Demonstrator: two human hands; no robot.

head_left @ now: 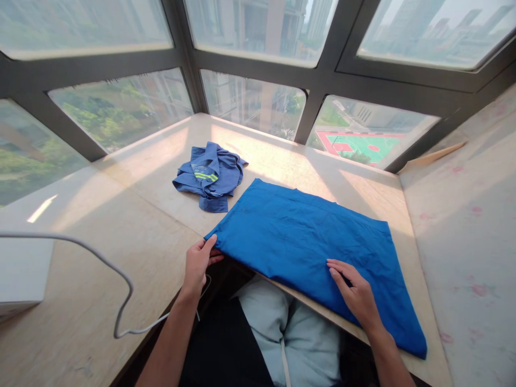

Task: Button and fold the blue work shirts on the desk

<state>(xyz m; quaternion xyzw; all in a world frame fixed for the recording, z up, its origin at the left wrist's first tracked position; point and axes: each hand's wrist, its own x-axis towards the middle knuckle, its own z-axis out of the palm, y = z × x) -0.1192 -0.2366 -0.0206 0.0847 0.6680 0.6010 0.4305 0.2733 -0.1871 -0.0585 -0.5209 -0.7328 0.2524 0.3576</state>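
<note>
A blue cloth garment (306, 236), folded into a long flat shape, lies across the sill in front of me. Its kind is hard to make out, though a waistband-like strip runs along the far edge. My left hand (201, 258) pinches its near left corner between thumb and fingers. On the near right part of the cloth rests my right hand (355, 290), fingers stretched out and thumb apart, holding nothing. Beyond the left corner a crumpled dark-blue shirt (212, 174) with yellow-green stripes lies in a loose heap.
The pale stone sill (133, 215) runs under windows with dark frames (193, 80). A grey cable (124, 285) loops over the left side near a white box (24, 269). A floral-papered wall (471, 242) bounds the right. My lap is below the front edge.
</note>
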